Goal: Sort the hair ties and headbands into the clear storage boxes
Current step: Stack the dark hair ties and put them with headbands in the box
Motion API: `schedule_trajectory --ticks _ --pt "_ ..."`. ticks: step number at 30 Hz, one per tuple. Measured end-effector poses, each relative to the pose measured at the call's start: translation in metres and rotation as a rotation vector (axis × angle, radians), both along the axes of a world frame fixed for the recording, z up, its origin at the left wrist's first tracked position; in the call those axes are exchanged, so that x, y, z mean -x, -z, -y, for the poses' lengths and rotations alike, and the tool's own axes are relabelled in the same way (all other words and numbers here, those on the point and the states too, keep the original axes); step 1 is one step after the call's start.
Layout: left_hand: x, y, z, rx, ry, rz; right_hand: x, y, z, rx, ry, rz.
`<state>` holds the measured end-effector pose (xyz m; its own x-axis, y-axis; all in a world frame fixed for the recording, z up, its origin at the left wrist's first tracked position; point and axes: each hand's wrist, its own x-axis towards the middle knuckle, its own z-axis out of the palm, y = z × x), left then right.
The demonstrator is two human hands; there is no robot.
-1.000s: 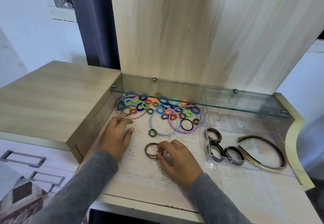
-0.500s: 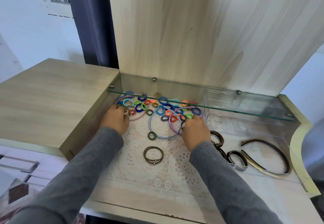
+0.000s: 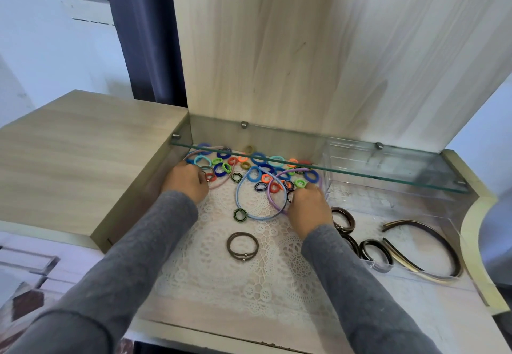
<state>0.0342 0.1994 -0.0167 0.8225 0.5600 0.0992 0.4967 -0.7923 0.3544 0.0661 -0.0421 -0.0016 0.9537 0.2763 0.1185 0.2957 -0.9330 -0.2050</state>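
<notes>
fingers [image 3: 200, 174] of left hand [image 3: 188, 183] curled on hair ties [image 3: 259, 158] under glass shelf [image 3: 401, 165] | right hand [image 3: 307, 205] fingers curled by purple headband [image 3: 271, 197], pinch unclear | brown tie [image 3: 243, 246] on lace mat [image 3: 210, 270] | dark headbands [image 3: 432, 228] in clear box [image 3: 360, 204]

Left hand [image 3: 188, 180], right hand [image 3: 307, 204] among coloured hair ties [image 3: 260, 168]; grips unclear.

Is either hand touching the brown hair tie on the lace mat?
No, the brown hair tie lies alone on the lace mat, nearer the camera than the left hand and right hand.
</notes>
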Motion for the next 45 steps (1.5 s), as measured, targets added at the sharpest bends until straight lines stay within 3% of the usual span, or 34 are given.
schedule_trajectory --ticks 4,10,16,23,30,38,45 --pt "-0.001 0.0 0.0 0.027 0.003 0.034 0.005 0.006 0.003 -0.123 0.006 0.156" --pt "0.011 0.008 0.003 0.086 0.117 0.305 0.036 0.015 0.005 -0.237 -0.183 0.402" --pt "0.043 0.022 0.009 -0.001 0.294 0.504 0.059 0.026 0.006 -0.197 -0.595 0.401" --pt "0.08 0.034 0.021 -0.012 0.41 0.561 0.065 0.03 0.009 -0.137 -0.675 0.411" --pt "0.107 0.027 0.04 0.023 0.555 0.555 0.068 0.031 0.015 -0.173 -0.664 0.365" --pt "0.117 0.033 0.06 -0.032 0.683 0.459 0.058 0.042 0.022 -0.243 -0.363 0.33" --pt "0.116 0.04 0.061 -0.025 0.703 0.407 0.056 0.049 0.023 -0.192 -0.306 0.355"
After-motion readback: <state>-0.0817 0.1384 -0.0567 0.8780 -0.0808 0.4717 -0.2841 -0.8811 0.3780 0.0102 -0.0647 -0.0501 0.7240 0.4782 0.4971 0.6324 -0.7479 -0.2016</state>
